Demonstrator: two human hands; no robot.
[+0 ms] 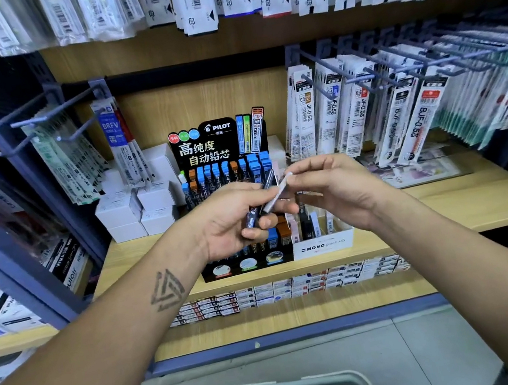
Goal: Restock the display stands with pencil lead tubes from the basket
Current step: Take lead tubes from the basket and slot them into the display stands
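Left hand [233, 219] grips 1 dark tube [256, 205] | right hand [337, 191] pinches 1 (pale) tube [280, 192]

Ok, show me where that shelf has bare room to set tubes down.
Bare wood lies right of the MONO stand, out to the shelf's right end, and in a smaller patch left of the Pilot stand, before the white boxes. Between the stands it's crowded.

My hands crowd the front of the Pilot stand [221, 150], Mono box [323, 244] tight beside it, hook rails [392, 62] jutting overhead right, bare shelf [467, 198] open beyond.
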